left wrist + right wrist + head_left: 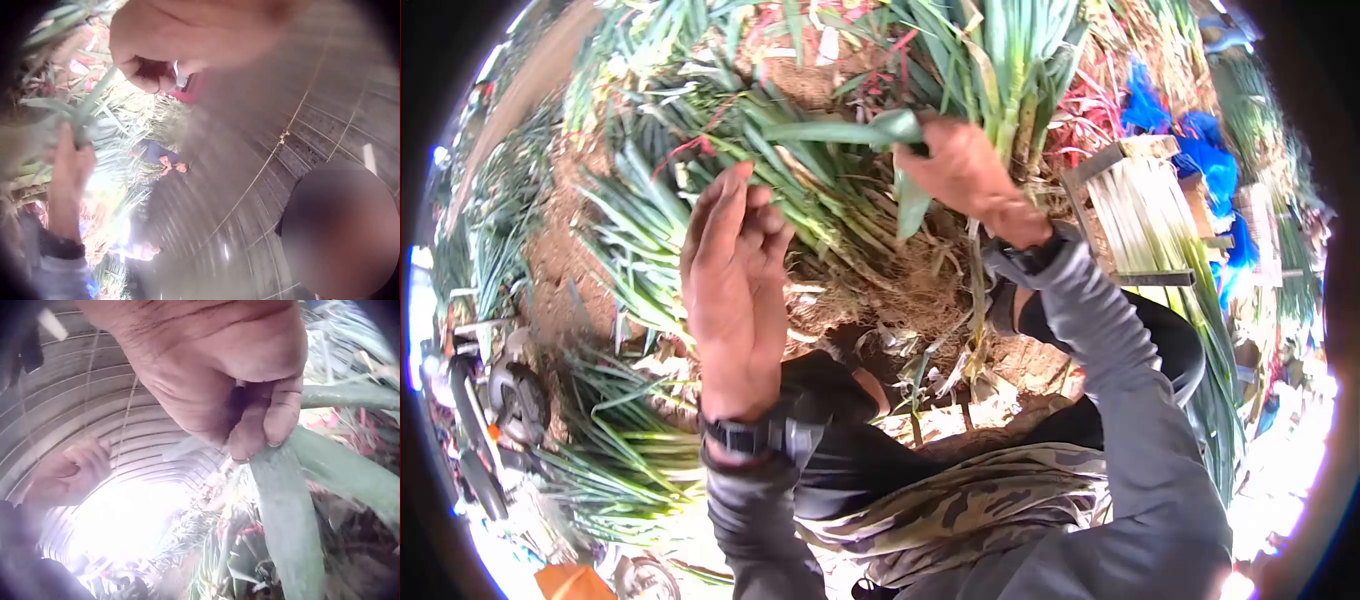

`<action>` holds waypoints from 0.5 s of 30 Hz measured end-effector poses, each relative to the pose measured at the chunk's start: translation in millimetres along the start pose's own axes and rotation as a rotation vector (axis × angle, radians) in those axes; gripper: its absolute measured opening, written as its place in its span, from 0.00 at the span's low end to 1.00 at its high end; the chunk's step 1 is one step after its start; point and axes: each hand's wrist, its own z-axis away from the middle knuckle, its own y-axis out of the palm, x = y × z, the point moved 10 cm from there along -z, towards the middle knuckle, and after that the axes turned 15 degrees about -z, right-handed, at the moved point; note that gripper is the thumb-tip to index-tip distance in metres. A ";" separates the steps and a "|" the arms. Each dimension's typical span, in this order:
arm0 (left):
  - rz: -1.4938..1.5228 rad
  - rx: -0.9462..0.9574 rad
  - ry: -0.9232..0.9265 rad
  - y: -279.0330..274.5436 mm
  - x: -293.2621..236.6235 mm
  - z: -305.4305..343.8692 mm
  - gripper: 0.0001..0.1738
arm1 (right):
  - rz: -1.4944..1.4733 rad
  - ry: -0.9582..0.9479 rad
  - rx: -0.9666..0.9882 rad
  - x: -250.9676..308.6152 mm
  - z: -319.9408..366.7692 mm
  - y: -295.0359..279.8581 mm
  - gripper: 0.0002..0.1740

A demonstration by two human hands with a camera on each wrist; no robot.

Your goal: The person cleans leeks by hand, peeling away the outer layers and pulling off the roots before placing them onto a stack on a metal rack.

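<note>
My right hand (pixel 965 170) grips a few broad, flat green onion leaves (pixel 840 132) over the pile. In the right wrist view its fingers (pixel 284 412) curl round the leaves (pixel 290 519), whose ends hang down and stick out to the side. The left hand (pixel 735 285) is raised to the left of it, fingers loosely bent and nothing visible held in them. Below both hands lies a heap of long green onions (pixel 800 200), their roots (pixel 900 290) toward the person's legs. An upright bunch of green onions (pixel 1015 70) stands just beyond the right hand.
At the right is a wooden frame (pixel 1135 150) with pale onion stalks, beside blue plastic (pixel 1200 150). Pink-red strips (pixel 1090 110) lie near it. More onions (pixel 630 440) and a wheeled vehicle (pixel 515 400) are at the left. Another person (pixel 164 157) is farther off.
</note>
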 end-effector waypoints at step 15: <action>-0.038 -0.039 0.061 4.8 -16.3 -19.4 0.13 | 0.329 -0.060 1.416 -140.5 288.7 194.7 0.18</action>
